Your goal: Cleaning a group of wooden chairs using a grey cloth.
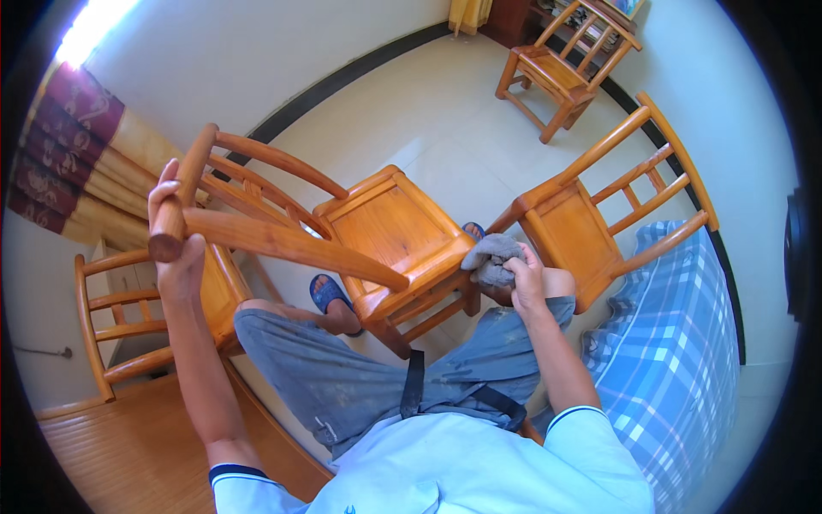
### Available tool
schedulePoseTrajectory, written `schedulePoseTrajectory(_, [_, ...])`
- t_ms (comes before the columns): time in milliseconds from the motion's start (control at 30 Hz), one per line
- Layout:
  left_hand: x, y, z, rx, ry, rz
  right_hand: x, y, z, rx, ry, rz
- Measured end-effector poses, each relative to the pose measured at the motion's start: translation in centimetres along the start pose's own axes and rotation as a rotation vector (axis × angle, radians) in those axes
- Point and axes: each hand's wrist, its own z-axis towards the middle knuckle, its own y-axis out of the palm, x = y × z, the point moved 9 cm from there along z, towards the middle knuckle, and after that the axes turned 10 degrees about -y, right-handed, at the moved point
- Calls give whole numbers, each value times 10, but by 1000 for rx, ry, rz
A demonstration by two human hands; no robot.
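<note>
A wooden chair [398, 225] stands right in front of my knees, its backrest towards the left. My left hand [176, 238] grips the thick top rail [192, 173] of that backrest, with the fingers on its far side and the thumb near the rail's end. In my right hand [528, 283] is a bunched grey cloth [493, 258], held beside the chair's right-hand seat corner. Whether the cloth touches the wood cannot be told.
A second wooden chair [571, 225] is at the right, and another [552, 70] stands farther back. One more chair [221, 283] is behind my left arm. A blue plaid cloth cover [674, 347] lies to the right, a wooden surface [148, 450] at lower left. Patterned curtains [83, 141] hang at left.
</note>
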Motion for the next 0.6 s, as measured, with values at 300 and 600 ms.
schedulePoseTrajectory(300, [19,23,-15,-41,-255,-472,106,16,-49,44,287,257])
schedulePoseTrajectory(600, [37,92,-33,19,-588,-222,115,-2,-52,153,337,191])
